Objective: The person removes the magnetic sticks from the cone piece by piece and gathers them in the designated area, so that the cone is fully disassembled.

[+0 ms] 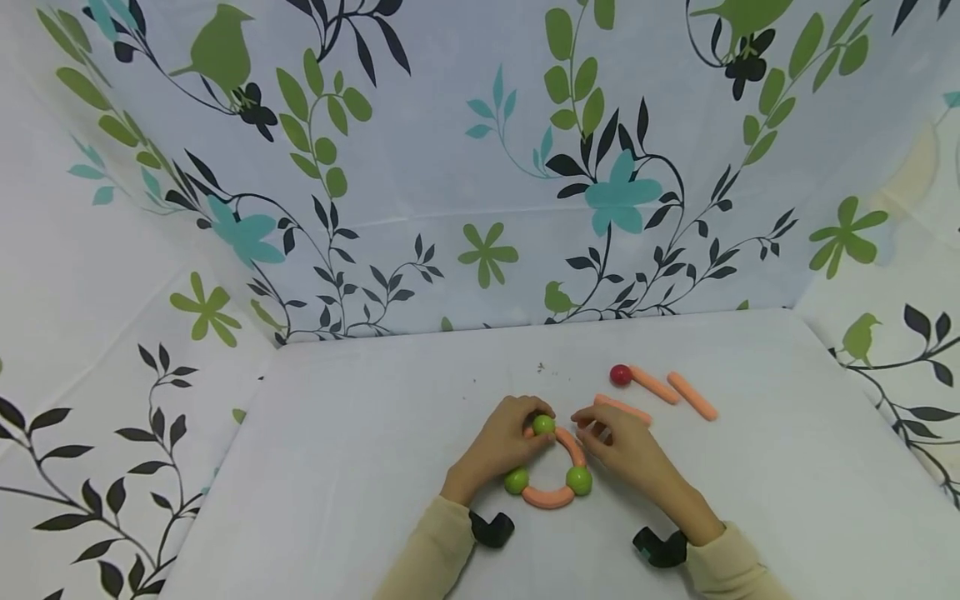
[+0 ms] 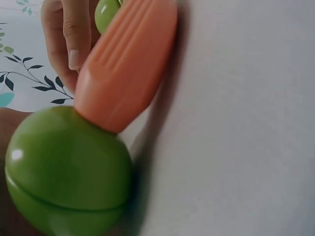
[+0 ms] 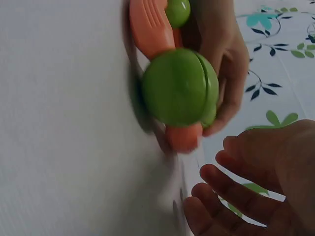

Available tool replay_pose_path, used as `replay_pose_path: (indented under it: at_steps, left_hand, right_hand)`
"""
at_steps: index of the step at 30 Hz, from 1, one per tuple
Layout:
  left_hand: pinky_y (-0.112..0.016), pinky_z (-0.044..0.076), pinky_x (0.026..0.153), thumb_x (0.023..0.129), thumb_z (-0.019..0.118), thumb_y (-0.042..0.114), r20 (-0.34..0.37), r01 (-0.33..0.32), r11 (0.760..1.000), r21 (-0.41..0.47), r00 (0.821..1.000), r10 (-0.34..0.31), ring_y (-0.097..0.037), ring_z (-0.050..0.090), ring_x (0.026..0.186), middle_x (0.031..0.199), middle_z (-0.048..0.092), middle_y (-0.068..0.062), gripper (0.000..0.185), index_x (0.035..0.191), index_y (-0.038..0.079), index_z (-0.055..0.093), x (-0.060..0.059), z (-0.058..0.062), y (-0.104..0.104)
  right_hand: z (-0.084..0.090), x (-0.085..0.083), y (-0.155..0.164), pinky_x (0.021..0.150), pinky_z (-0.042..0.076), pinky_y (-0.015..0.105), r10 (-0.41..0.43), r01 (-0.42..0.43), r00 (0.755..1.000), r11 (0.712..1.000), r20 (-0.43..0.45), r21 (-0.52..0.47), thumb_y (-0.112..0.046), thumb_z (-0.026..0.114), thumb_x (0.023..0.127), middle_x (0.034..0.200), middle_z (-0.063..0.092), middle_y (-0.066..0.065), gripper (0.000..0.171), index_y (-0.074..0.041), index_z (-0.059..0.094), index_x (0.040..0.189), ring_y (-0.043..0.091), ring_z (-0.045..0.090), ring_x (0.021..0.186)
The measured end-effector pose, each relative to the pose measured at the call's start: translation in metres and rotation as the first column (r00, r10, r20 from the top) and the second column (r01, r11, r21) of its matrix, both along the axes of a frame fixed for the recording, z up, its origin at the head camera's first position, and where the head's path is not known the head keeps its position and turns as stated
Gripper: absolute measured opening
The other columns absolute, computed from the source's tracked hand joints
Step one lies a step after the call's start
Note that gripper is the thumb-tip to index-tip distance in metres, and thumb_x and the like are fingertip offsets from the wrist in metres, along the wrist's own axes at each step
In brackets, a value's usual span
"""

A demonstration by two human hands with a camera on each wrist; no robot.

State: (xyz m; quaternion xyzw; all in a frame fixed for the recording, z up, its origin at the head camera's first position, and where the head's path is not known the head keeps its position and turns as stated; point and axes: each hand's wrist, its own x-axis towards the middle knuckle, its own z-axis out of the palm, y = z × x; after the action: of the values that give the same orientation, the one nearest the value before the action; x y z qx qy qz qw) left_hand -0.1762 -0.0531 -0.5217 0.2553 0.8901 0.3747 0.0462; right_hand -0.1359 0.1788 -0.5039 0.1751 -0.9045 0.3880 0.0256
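A ring made of green balls and curved orange rods lies on the white table. My left hand [image 1: 504, 437] holds it at the far side, thumb and fingers around the top green ball [image 1: 543, 425]. Another green ball [image 1: 516, 481] is beside the left wrist, and a third green ball [image 3: 174, 88] is large in the right wrist view. Between these two runs a curved orange rod [image 1: 547, 497]; a second curved rod [image 1: 572, 447] forms the right side. The left stretch is mostly hidden by my hand. Just right of the ring, my right hand [image 1: 633, 458] holds nothing, its fingers loosely bent.
Beyond the right hand lie a red ball [image 1: 620, 375] touching a straight orange rod [image 1: 654, 385], another straight orange rod [image 1: 692, 396], and a third orange rod [image 1: 622, 408] partly behind the fingers. A patterned cloth [image 1: 420, 208] rises behind the table [image 1: 360, 417].
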Motion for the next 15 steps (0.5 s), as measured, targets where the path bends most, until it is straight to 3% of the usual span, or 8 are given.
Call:
replay_pose_path:
  at_steps: [8, 15]
  left_hand:
    - [-0.022, 0.043, 0.079, 0.096, 0.076, 0.028, -0.068, -0.043, 0.997, -0.06, 0.997, 0.039, -0.01, 0.05, 0.092, 0.102, 0.069, 0.008, 0.02, 0.113, 0.021, 0.07, 0.004, 0.002, 0.005]
    - [-0.021, 0.04, 0.076, 0.096, 0.075, 0.028, -0.099, -0.072, 0.994, -0.084, 0.993, 0.064, -0.009, 0.049, 0.089, 0.096, 0.066, 0.008, 0.018, 0.111, 0.02, 0.068, 0.006, 0.002, 0.009]
  right_hand:
    - [-0.004, 0.005, -0.012, 0.081, 0.056, 0.027, 0.009, -0.005, 0.995, 0.999, 0.102, -0.04, -0.005, 0.069, 0.095, 0.114, 0.075, 0.005, 0.029, -0.007, 0.071, 0.124, 0.013, 0.067, 0.095]
    - [-0.005, 0.005, -0.017, 0.076, 0.055, 0.025, -0.045, 0.053, 0.989, 0.997, 0.14, -0.055, -0.013, 0.074, 0.096, 0.101, 0.076, 0.002, 0.024, -0.008, 0.072, 0.119, 0.012, 0.069, 0.09]
